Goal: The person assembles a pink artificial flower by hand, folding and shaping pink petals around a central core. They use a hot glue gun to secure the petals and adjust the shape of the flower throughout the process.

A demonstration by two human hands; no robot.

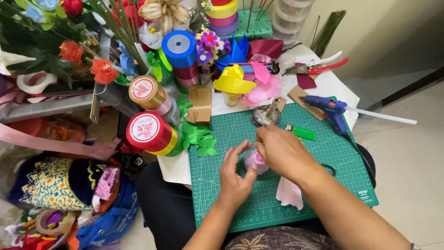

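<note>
Landmark: green cutting mat (231, 139) on the counter.
Left hand (234, 178): mid-mat, fingers pinched on the pink ribbon flower (255, 162), steadying it.
Right hand (282, 150): over the flower, fingers closed on its top, shaping.
Glue gun (330, 110): mat's far right corner, in reach.

The small pink ribbon piece (254, 161) was mostly hidden between the left hand (235, 178) and right hand (282, 152); its shape could not be told.
</note>
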